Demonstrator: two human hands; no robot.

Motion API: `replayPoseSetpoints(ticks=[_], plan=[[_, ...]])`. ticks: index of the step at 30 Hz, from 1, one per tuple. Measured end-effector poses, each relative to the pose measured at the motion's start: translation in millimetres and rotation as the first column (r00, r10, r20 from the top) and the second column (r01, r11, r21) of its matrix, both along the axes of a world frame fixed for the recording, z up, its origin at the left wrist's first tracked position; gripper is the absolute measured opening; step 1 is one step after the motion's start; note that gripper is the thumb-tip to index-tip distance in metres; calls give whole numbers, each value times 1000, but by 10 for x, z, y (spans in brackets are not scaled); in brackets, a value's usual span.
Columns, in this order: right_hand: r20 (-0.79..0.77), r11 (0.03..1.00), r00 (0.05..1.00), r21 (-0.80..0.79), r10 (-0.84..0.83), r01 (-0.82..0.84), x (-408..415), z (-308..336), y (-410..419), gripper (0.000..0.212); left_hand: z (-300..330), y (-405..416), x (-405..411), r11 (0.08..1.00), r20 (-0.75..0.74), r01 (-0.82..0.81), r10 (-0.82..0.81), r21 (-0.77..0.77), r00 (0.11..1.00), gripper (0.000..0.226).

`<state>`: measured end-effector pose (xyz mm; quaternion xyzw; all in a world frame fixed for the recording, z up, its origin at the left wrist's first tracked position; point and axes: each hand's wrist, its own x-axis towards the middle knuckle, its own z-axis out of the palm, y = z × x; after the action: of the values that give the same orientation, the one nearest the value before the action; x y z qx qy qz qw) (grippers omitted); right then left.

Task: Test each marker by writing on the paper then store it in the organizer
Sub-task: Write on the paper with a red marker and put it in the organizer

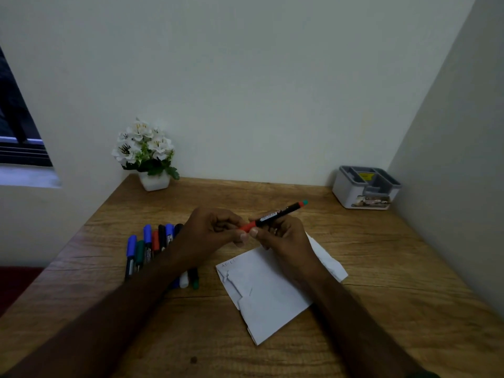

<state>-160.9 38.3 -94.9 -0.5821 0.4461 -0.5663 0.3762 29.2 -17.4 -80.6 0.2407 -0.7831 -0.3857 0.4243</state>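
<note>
A black marker (275,214) with a red cap is held above the wooden table (381,268), its green-tipped tail pointing up and right. My right hand (281,241) grips the barrel. My left hand (212,230) pinches the red cap. Below them lies a creased white paper (261,293) with faint writing near its top left corner. Several markers (148,246) with blue, green, red and black caps lie in a row at the left, partly hidden by my left forearm. The grey organizer (365,190) stands at the back right corner.
A white pot of white flowers (148,156) stands at the table's back left, against the wall. A wall runs close along the right side of the table. A window is at the far left.
</note>
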Motion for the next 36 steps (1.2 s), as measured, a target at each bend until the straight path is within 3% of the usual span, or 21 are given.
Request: replayPoseSetpoints(ticks=[3, 7, 11, 14, 17, 21, 23, 27, 30, 36], plan=[[19, 1000, 1000, 8, -10, 10, 14, 25, 0, 18, -32, -6, -22, 999, 40, -31, 31, -17, 999, 20], [55, 990, 989, -12, -141, 142, -92, 79, -26, 21, -47, -58, -63, 992, 31, -126, 126, 12, 992, 25], [-42, 963, 962, -33, -270, 269, -212, 24, -65, 30, 67, -138, -229, 995, 108, -83, 88, -55, 990, 15], [-194, 912, 891, -127, -409, 391, -380, 50, -83, 22, 217, -277, -493, 996, 180, -58, 70, -73, 981, 9], [-191, 837, 816, -174, -545, 519, -810, 267, -82, 26, 349, -414, -903, 995, 214, -52, 69, -86, 974, 12], [-206, 684, 653, -245, -729, 687, -1666, 682, 23, 11, 426, -517, -1569, 996, 241, -5, 25, -84, 970, 15], [-293, 616, 545, -298, -786, 729, -2065, 888, 92, 7, 449, -564, -1900, 997, 259, 25, -5, -75, 966, 15], [-477, 527, 328, -377, -816, 762, -2716, 1138, 67, 5, 516, -658, -2430, 989, 315, 51, -5, -136, 949, 12], [-609, 532, 221, -392, -762, 751, -2981, 1213, -9, 7, 551, -706, -2669, 987, 337, 63, -11, -146, 941, 13], [-802, 612, 183, -265, -569, 745, -3237, 1127, -222, 17, 520, -802, -2833, 980, 379, 69, 8, -187, 925, 12]])
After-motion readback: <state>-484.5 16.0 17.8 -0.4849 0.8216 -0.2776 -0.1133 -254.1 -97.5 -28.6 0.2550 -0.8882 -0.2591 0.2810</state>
